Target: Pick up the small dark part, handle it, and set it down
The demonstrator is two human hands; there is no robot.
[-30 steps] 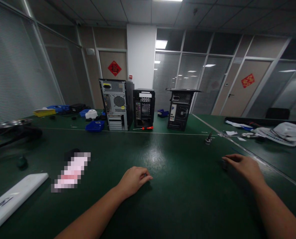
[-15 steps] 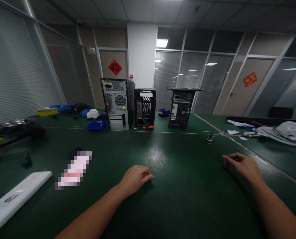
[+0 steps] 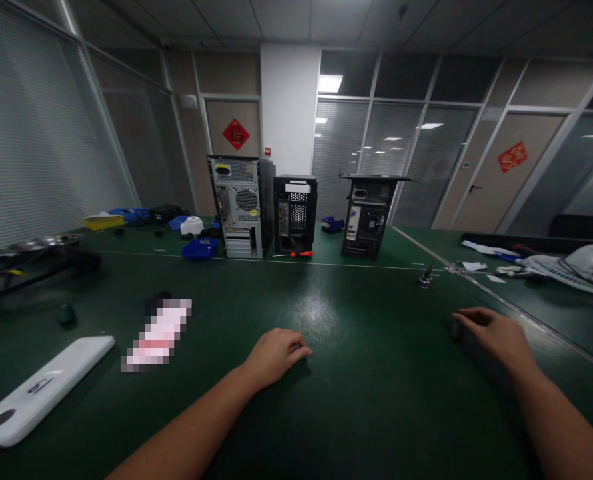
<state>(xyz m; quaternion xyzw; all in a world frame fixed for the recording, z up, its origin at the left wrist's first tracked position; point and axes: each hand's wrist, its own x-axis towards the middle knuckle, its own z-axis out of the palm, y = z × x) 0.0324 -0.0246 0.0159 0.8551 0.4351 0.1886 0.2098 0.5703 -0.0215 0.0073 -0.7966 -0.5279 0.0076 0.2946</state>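
My left hand (image 3: 275,357) rests on the green table (image 3: 366,400) near the middle. Its fingers are curled in and the thumb lies against them; what they hold, if anything, is hidden. Farther right, my right hand (image 3: 499,340) pinches a small dark grey block-like piece (image 3: 457,329) between thumb and fingertips, at or just above the tabletop. The piece is too small and dim to name. Beyond that hand stands a small shiny metal part with a pointed top (image 3: 425,279), apart from the fingers.
Three computer cases, left (image 3: 244,207), middle (image 3: 295,213) and right (image 3: 369,220), stand at the back. A red-handled screwdriver (image 3: 301,254) lies before the middle one. Blue trays (image 3: 199,249) are nearby. A white elongated device (image 3: 46,387) and a blurred-out pink item (image 3: 159,337) lie left.
The whole view has shifted slightly to the right in the frame. Both hands keep nearly the same pose; more of the grey piece shows below my right fingertips.
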